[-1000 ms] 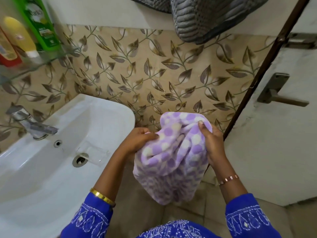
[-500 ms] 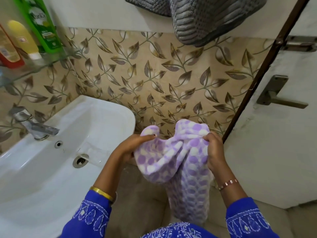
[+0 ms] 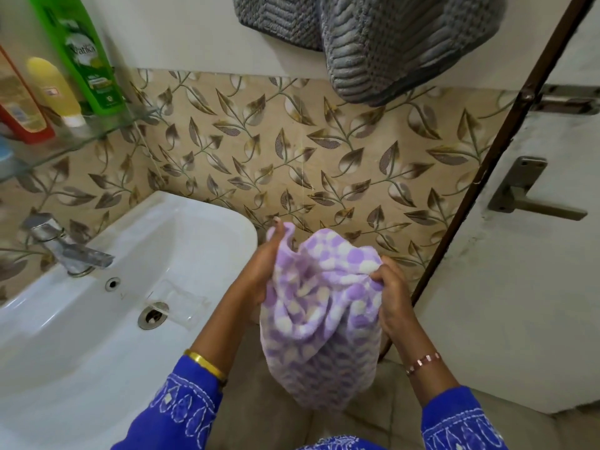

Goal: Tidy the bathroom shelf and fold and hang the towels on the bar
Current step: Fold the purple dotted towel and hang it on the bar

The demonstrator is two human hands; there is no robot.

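I see both hands gripping the purple dotted towel (image 3: 319,323) beside the sink (image 3: 136,254) — left hand (image 3: 259,271) pinches its upper corner, right hand (image 3: 391,297) fingers curl shut on the bunched edge.

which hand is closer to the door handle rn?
Right. The right hand grips the towel on the door side, below-left of the door handle; the left hand is across the towel, beside the sink.

Both sleeves (image 3: 181,414) blue with white stitched embroidery, ending mid-forearm; same fabric visible at near bottom centre. Left wrist: plain gold bangle (image 3: 205,365). Right wrist: thin copper-toned bracelet (image 3: 423,362) with small segments. Hands bare, no rings visible.
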